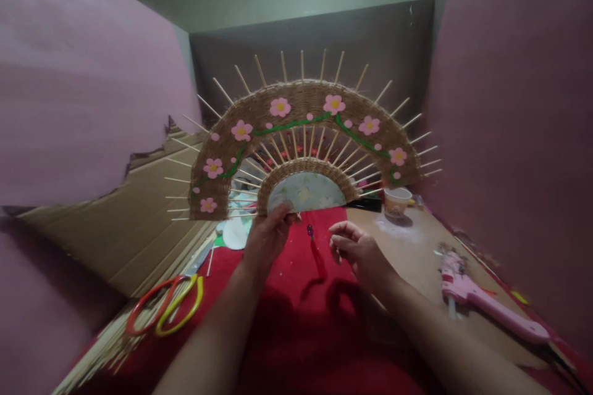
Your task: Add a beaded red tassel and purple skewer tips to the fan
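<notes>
A woven decorative hand fan with pink flowers, a green vine and sticks fanning out past its rim is held upright before me. My left hand grips its lower edge, thumb over the pale floral half-round centre. A red tassel with a dark bead hangs below this centre. To the right of the tassel, my right hand is raised with fingers loosely curled and a gap between them and the thumb. Nothing shows in it, and it is apart from the fan.
Scissors with red and yellow handles lie at left on thin sticks, beside cardboard. At right, a pink glue gun rests on a board, with a paper cup behind. Red cloth covers the front.
</notes>
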The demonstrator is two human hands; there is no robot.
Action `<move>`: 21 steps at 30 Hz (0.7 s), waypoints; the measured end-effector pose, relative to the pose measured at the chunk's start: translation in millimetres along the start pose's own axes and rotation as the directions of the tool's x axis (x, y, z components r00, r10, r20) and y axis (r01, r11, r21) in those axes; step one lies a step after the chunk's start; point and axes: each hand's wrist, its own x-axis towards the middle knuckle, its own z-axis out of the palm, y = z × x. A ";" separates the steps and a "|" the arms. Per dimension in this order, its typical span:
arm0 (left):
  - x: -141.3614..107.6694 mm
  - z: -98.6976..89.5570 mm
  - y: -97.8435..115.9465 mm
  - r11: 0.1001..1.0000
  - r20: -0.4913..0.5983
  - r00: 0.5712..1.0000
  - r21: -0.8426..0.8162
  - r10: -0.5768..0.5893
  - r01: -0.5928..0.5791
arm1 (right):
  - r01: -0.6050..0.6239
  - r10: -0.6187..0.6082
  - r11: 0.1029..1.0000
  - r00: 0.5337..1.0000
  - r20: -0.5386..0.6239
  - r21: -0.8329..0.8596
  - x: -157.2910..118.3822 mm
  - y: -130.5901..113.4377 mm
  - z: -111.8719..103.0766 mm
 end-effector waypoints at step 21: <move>3.2 -6.2 -5.4 0.999 0.053 0.998 -0.005 -0.044 0.045 | 0.154 -0.129 0.936 0.987 -0.097 0.316 1.8 -35.9 -5.5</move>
